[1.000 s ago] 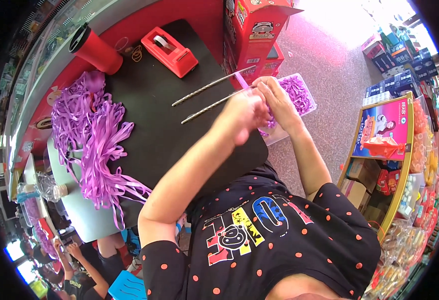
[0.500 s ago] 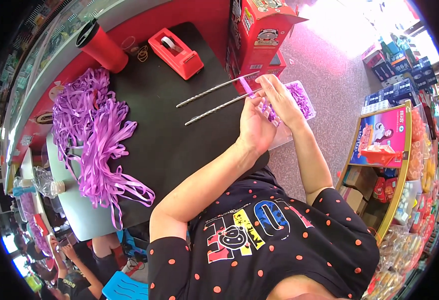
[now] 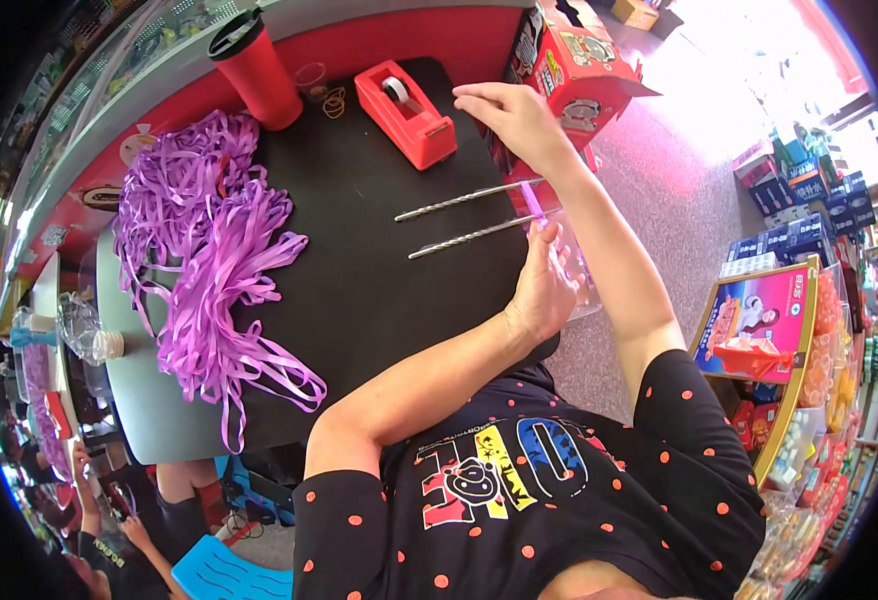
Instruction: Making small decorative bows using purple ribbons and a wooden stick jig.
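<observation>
- Left hand: fingers curled, palm up-ish, by the table's right edge. Fingertips at the lower end of the purple strip; can't tell if they pinch it.
- Right hand: raised, fingers stretched out leftward, narrow gap between thumb and fingers, nothing visible in it. Sits between tape dispenser and red carton; its forearm crosses the right ends of the rods.
- Purple strip: spans both rods near their right ends, just above the left hand.
- Upper rod, lower rod: metal, roughly parallel, apart, spiral-fluted ends pointing left over the table.
- Clear container: just behind the left hand, mostly hidden.
- Tape dispenser: red, white roll in it, on the table beyond the rods.
- Red carton: past the right wrist, flap out.
- Rubber bands: left of the dispenser.
- Tumbler: red, black lid, beside the bands.
- Ribbon pile: purple, loose loops, left side of the black table, well apart from both hands.
- Lower left: blue stool, another person's arm.
</observation>
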Action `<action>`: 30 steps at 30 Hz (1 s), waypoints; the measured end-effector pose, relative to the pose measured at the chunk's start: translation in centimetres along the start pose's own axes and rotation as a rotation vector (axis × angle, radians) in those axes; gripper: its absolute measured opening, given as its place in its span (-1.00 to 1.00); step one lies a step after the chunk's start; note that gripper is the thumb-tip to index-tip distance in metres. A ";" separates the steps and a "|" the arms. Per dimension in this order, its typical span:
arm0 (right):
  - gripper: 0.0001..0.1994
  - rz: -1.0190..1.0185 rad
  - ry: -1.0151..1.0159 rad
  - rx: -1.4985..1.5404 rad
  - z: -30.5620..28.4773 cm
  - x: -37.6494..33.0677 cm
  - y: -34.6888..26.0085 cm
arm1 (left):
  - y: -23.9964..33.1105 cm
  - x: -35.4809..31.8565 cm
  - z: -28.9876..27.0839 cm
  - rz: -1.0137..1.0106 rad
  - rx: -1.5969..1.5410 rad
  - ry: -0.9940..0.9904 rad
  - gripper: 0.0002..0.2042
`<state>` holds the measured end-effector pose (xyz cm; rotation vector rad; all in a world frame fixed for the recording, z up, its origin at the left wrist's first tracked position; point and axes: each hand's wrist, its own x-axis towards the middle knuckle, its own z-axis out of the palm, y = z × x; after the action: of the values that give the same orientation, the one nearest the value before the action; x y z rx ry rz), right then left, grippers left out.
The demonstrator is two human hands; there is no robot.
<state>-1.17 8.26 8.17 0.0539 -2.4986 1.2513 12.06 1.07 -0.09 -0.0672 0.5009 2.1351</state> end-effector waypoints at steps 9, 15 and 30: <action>-0.74 0.538 -0.357 0.359 1.7 4.8 0.8 | -0.2 -0.1 0.7 0.029 -0.026 0.058 -0.08; -0.79 0.609 -0.386 0.346 2.2 5.4 0.6 | -0.4 0.3 0.3 0.033 -0.048 0.057 -0.18; -0.85 0.557 -0.330 0.459 -0.1 1.6 -0.8 | -0.3 0.3 0.5 0.033 -0.065 0.059 -0.14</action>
<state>-2.45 8.03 9.37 -0.3773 -2.5184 2.1841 12.15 1.65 0.17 -0.1593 0.4699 2.1871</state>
